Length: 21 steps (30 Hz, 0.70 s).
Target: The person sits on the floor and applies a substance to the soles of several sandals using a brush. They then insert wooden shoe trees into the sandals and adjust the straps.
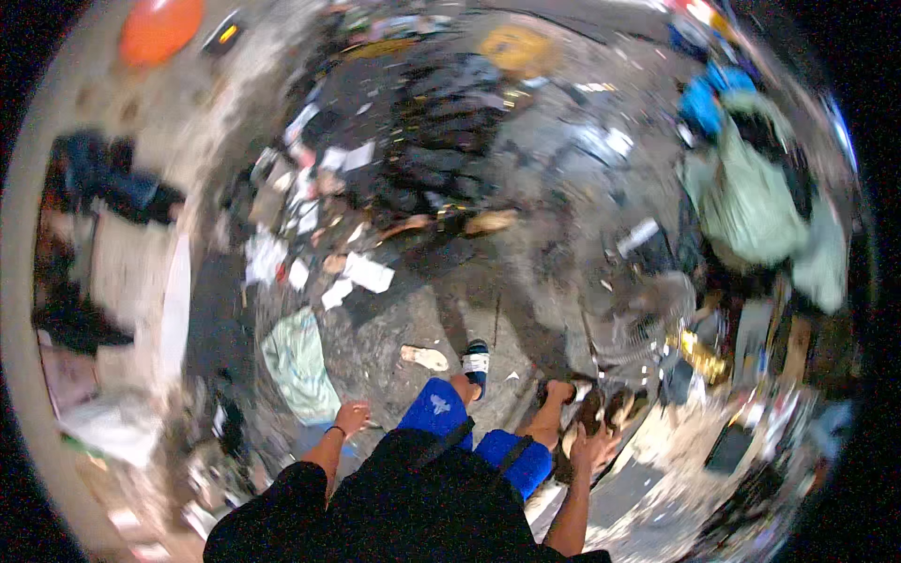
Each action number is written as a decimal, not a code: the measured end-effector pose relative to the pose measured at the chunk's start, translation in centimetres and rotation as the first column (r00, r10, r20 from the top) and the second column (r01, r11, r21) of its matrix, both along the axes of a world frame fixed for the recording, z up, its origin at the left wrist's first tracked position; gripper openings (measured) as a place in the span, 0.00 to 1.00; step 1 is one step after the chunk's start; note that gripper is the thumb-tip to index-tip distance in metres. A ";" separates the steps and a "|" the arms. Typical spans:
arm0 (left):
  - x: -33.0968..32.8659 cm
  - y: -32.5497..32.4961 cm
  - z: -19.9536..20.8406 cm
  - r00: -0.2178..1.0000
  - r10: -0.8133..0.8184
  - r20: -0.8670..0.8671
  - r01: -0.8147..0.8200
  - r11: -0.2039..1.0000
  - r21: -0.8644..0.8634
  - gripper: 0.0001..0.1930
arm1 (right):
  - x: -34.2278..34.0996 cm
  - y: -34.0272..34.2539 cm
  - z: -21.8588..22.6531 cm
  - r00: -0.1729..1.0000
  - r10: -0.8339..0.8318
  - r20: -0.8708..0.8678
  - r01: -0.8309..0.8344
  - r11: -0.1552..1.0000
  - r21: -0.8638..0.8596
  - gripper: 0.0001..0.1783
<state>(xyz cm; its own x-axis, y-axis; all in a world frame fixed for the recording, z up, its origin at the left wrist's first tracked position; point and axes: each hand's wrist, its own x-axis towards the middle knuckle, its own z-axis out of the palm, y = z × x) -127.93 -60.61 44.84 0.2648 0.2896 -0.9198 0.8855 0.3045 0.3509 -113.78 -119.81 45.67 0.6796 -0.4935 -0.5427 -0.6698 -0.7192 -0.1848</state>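
My left hand (pixel 353 418) hangs at the lower left with its fingers loosely apart and nothing visible in it. Just beyond it lies a pale green sheet or sack (pixel 298 364), crumpled on the ground. On the other side, my right hand (pixel 593 447) is beside or against some brown and tan, shoe-like things (pixel 591 413). Blur hides whether its fingers grip one of them. A single pale sandal or sole (pixel 424 357) lies on the floor near my foot, which wears a dark slipper with a white strap (pixel 477 364).
Scattered papers (pixel 369 272) and a dark heap (pixel 441 122) cover the ground ahead. At right stand a fan-like wire cage (pixel 648 314) and a large green bag (pixel 746 202). An orange round object (pixel 160 30) is at the far left.
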 end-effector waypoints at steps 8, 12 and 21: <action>-17.7 -0.1 -7.1 0.712 0.690 0.131 -0.532 0.651 -0.541 0.16 | -3.9 -1.3 -1.6 0.974 0.220 0.046 -0.212 0.967 -0.141 0.36; -16.5 -5.7 -6.4 0.743 0.669 -0.013 -0.659 0.728 -0.188 0.09 | -3.8 -7.7 -11.9 0.963 0.266 0.033 -0.266 0.964 -0.016 0.32; -10.9 -5.8 -7.9 0.568 0.815 0.115 -0.744 0.568 -0.352 0.18 | 5.8 5.6 -7.3 0.853 0.521 -0.006 -0.521 0.852 -0.050 0.31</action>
